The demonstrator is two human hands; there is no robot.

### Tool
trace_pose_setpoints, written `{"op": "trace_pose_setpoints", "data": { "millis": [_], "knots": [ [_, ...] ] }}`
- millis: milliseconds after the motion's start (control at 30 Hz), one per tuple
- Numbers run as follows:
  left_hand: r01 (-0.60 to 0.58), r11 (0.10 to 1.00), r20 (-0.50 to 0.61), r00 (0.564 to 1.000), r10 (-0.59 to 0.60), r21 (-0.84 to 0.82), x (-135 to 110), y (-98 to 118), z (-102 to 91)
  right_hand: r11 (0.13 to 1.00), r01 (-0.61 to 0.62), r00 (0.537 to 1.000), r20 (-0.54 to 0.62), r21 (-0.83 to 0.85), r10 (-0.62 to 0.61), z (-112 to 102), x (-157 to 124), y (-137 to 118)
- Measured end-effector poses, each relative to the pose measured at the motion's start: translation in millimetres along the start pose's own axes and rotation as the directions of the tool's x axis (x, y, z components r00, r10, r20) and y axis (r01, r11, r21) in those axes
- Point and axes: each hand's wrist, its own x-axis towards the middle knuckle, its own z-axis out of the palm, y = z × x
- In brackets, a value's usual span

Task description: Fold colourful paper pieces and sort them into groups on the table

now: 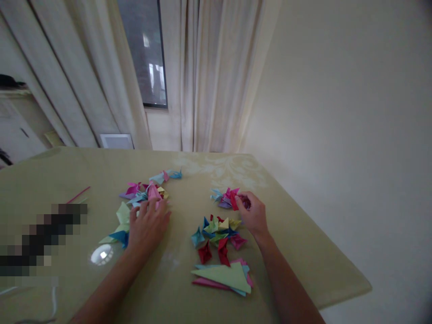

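Observation:
My right hand (253, 213) is closed, thumb and fingers pinching a red origami piece (234, 200) at a small cluster of pink, purple and light-blue origami pieces (218, 196). Palm down, my left hand (149, 221) rests at the near side of a mixed origami pile (134, 188), its fingers apart and slightly bent by a pink piece (154, 192). Pale green folded paper (123, 213) and a dark blue piece (122, 237) lie partly under or beside that hand. Between my forearms is a colourful group of origami pieces (218, 226), with red ones at its near edge.
Flat folded paper triangles (224, 275) are stacked near me. Light-blue and pink pieces (166, 176) lie farther back. On the left are a thin red stick (78, 194) and a pixelated dark area. The table (297, 252) ends on the right beside a wall; curtains hang behind.

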Motion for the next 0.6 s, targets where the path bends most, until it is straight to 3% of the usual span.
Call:
{"op": "trace_pose_setpoints", "data": {
  "millis": [100, 200, 600],
  "knots": [
    [0.111, 0.977, 0.159, 0.977, -0.141, 0.181, 0.3, -23.8, 3.8, 1.0, 0.014, 1.0, -0.006, -0.02, -0.014, 0.6, 0.2, 2.8],
    [0.113, 0.975, 0.273, 0.948, -0.162, 0.189, -0.5, -30.3, 5.3, 0.999, 0.024, 1.0, -0.007, -0.048, -0.024, 0.9, 0.5, 5.2],
    [0.221, 0.947, 0.282, 0.917, -0.283, 0.232, 1.6, -42.2, 8.3, 0.996, 0.017, 1.0, -0.002, -0.082, -0.018, 3.6, 0.9, 11.0]
  ]
}}
